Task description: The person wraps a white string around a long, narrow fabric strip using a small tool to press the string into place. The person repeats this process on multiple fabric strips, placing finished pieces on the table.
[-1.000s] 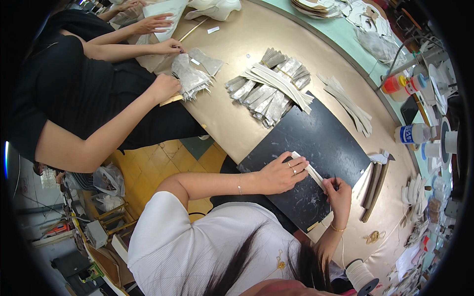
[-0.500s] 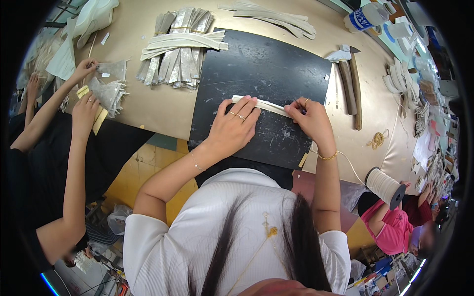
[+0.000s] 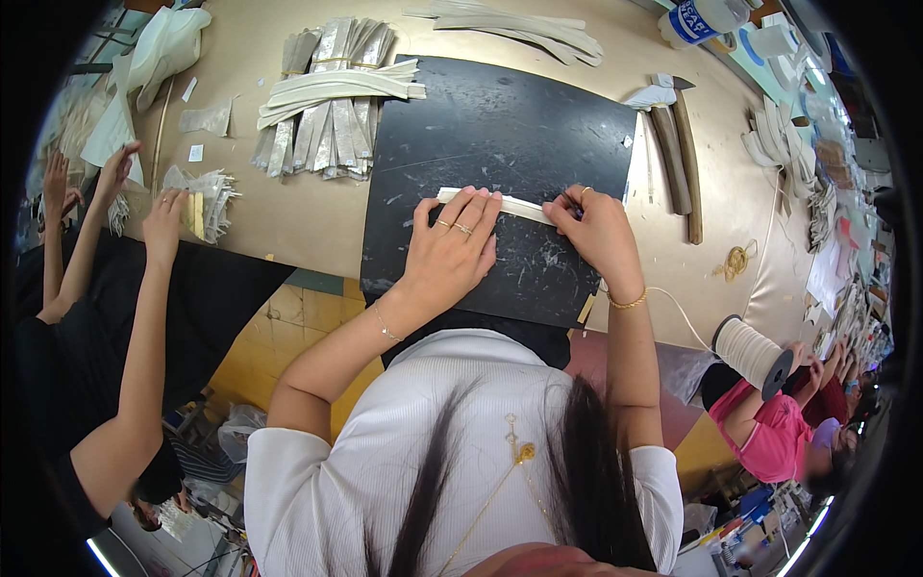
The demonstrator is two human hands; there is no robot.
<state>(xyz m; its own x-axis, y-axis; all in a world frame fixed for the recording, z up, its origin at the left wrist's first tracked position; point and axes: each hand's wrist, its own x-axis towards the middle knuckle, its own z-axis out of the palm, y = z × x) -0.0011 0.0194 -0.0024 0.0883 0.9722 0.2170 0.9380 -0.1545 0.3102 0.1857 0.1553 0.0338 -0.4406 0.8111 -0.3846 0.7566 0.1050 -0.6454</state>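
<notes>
Pressing flat, the left hand point(image 3: 450, 252) lies open, palm down, fingers spread over the left end of a pale strip point(image 3: 514, 205) on the black mat point(image 3: 500, 125). Right hand point(image 3: 598, 231) is curled at the strip's right end, fingertips pinching it against the mat. Strip runs left to right across the mat's middle, slightly tilted, mostly covered by the two hands.

Mat lies on the tan bench point(image 3: 288, 216), its near edge reaching the bench edge. Far left of the mat: a stack of silvery and cream strips point(image 3: 327, 106), touching the mat's left edge. Far side of the bench: more cream strips point(image 3: 510, 19). Right of the mat: two dark wooden sticks point(image 3: 678, 159), side by side. Near right, off the bench edge: a spool of white cord point(image 3: 755, 353), with a cord leading toward the right wrist.

Left edge of view: another person's hands point(image 3: 163, 207) rest on a small bundle point(image 3: 212, 192) on the bench.
</notes>
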